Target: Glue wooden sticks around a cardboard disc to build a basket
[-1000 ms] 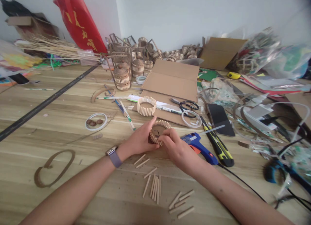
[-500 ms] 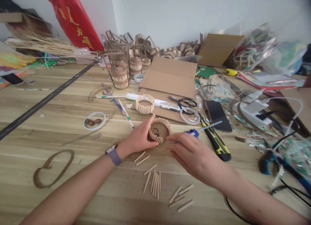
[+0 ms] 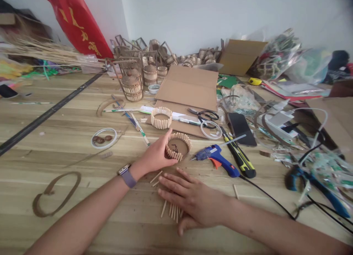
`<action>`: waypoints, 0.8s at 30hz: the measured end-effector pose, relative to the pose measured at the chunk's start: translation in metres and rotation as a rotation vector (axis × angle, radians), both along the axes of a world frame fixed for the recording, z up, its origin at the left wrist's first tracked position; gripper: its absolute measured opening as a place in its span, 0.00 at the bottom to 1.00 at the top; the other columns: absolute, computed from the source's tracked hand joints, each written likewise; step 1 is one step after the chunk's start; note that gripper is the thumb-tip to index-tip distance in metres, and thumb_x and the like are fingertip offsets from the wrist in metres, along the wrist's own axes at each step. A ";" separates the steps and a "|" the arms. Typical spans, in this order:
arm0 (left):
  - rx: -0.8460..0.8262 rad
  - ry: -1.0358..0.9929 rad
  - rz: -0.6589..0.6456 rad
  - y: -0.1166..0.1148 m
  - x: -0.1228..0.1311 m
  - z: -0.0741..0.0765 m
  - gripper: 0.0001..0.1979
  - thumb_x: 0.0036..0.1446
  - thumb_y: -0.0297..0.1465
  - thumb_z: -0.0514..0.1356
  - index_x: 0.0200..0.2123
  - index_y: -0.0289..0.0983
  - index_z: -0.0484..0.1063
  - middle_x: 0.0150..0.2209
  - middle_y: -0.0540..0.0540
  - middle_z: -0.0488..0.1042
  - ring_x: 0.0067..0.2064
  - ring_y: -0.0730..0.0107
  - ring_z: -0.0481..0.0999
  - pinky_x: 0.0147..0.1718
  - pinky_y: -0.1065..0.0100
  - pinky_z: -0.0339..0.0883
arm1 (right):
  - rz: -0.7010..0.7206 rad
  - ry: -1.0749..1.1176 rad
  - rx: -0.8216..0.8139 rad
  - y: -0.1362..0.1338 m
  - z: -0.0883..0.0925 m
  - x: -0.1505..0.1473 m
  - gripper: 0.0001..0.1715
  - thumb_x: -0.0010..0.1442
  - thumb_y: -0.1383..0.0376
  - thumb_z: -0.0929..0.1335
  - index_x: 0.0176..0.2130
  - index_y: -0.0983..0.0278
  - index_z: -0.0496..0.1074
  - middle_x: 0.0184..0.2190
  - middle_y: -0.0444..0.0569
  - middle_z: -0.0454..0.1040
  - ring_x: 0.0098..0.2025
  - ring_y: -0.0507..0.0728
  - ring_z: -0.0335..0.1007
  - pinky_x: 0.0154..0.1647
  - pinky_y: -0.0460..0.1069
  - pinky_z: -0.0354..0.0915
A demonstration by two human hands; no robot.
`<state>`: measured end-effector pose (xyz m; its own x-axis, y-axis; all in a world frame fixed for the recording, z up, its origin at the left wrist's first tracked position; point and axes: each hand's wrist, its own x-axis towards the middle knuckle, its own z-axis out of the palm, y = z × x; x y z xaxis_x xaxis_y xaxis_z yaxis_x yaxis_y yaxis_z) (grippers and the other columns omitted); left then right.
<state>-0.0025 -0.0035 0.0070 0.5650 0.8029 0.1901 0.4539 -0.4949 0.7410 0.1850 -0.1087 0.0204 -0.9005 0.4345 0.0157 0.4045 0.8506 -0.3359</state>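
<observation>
My left hand (image 3: 158, 152) grips the near left side of a small round basket (image 3: 190, 143), its wall made of short upright wooden sticks and its brown base marked with dark characters. My right hand (image 3: 190, 196) lies palm down with fingers spread over a group of loose wooden sticks (image 3: 172, 212), hiding most of them. Between the two hands a few more stick ends (image 3: 156, 177) show. Just beyond the basket stands a second ring of pale sticks (image 3: 161, 118). To its right rests a blue glue gun (image 3: 217, 157), nozzle pointing toward the basket.
A yellow-and-black utility knife (image 3: 241, 157), a phone (image 3: 242, 129) and black scissors (image 3: 206, 115) lie to the right. Cardboard (image 3: 187, 84) and finished lantern-like baskets (image 3: 132, 88) stand behind. Blue-handled pliers (image 3: 317, 190) and the black glue-gun cord (image 3: 270, 194) are at far right.
My right hand has moved from the basket's right side down and left onto the loose sticks, opening its fingers. The glue gun is uncovered. My left hand keeps its grip on the basket.
</observation>
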 end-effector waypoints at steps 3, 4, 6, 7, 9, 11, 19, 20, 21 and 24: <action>-0.045 -0.033 0.015 -0.001 0.000 0.004 0.53 0.44 0.27 0.68 0.68 0.40 0.39 0.67 0.35 0.53 0.65 0.48 0.58 0.61 0.49 0.57 | 0.015 -0.005 0.041 0.014 0.002 -0.019 0.39 0.66 0.47 0.58 0.66 0.67 0.53 0.68 0.58 0.52 0.70 0.63 0.41 0.68 0.61 0.42; -0.055 -0.040 0.018 -0.001 0.000 0.005 0.53 0.44 0.27 0.68 0.68 0.40 0.39 0.67 0.35 0.52 0.65 0.49 0.58 0.62 0.49 0.56 | 0.014 0.001 0.069 0.018 0.003 -0.024 0.38 0.65 0.46 0.58 0.65 0.67 0.56 0.67 0.59 0.55 0.69 0.64 0.44 0.68 0.60 0.44; -0.070 -0.047 0.020 0.000 -0.001 0.005 0.53 0.44 0.28 0.68 0.68 0.39 0.39 0.68 0.35 0.50 0.66 0.49 0.56 0.63 0.48 0.54 | 0.005 0.015 0.136 0.023 0.003 -0.033 0.37 0.65 0.46 0.60 0.61 0.68 0.61 0.63 0.59 0.62 0.65 0.63 0.52 0.66 0.57 0.49; -0.075 -0.049 0.020 0.000 -0.001 0.005 0.53 0.44 0.28 0.68 0.68 0.39 0.39 0.68 0.35 0.49 0.67 0.48 0.54 0.63 0.48 0.53 | -0.001 0.015 0.174 0.024 0.003 -0.037 0.35 0.65 0.47 0.60 0.59 0.69 0.64 0.60 0.59 0.65 0.63 0.63 0.56 0.64 0.57 0.52; -0.074 -0.055 0.020 0.001 0.000 0.004 0.54 0.44 0.28 0.68 0.68 0.39 0.39 0.68 0.35 0.49 0.67 0.48 0.53 0.64 0.48 0.52 | 0.002 0.006 0.250 0.026 0.001 -0.041 0.27 0.66 0.52 0.61 0.53 0.70 0.69 0.52 0.58 0.72 0.54 0.62 0.64 0.57 0.55 0.60; -0.065 -0.057 0.014 0.001 0.000 0.004 0.54 0.44 0.28 0.69 0.68 0.39 0.39 0.68 0.35 0.49 0.67 0.47 0.53 0.64 0.47 0.52 | 0.020 0.003 0.317 0.026 -0.002 -0.043 0.18 0.68 0.60 0.60 0.44 0.69 0.72 0.44 0.54 0.75 0.45 0.59 0.68 0.49 0.53 0.63; -0.048 -0.061 0.000 0.001 0.000 0.002 0.54 0.44 0.29 0.69 0.68 0.39 0.39 0.68 0.34 0.50 0.67 0.47 0.55 0.63 0.47 0.53 | 0.046 0.045 0.403 0.014 -0.001 -0.035 0.24 0.65 0.49 0.61 0.37 0.65 0.71 0.38 0.50 0.74 0.40 0.58 0.66 0.42 0.53 0.61; -0.047 -0.068 -0.001 0.001 0.000 0.001 0.54 0.44 0.29 0.69 0.68 0.39 0.39 0.68 0.35 0.50 0.67 0.48 0.54 0.63 0.47 0.52 | 0.040 0.044 0.413 0.012 0.000 -0.034 0.22 0.65 0.49 0.61 0.36 0.64 0.71 0.36 0.49 0.73 0.39 0.58 0.66 0.40 0.52 0.60; -0.048 -0.076 0.000 0.002 -0.001 0.001 0.54 0.44 0.29 0.69 0.68 0.40 0.39 0.68 0.35 0.50 0.67 0.48 0.54 0.63 0.47 0.52 | 0.033 0.042 0.424 0.011 0.000 -0.034 0.20 0.66 0.52 0.61 0.35 0.64 0.70 0.34 0.48 0.73 0.37 0.57 0.66 0.37 0.52 0.59; -0.068 -0.095 0.012 0.002 -0.002 0.001 0.53 0.44 0.29 0.69 0.68 0.40 0.40 0.68 0.35 0.49 0.67 0.47 0.53 0.64 0.46 0.50 | 0.009 0.054 0.461 0.009 0.000 -0.033 0.15 0.68 0.60 0.61 0.31 0.63 0.68 0.29 0.45 0.71 0.32 0.55 0.64 0.30 0.50 0.55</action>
<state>-0.0043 -0.0018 0.0077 0.5377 0.8221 0.1871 0.3859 -0.4373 0.8123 0.1523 -0.0996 0.0202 -0.8969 0.3631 0.2525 0.3885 0.9196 0.0575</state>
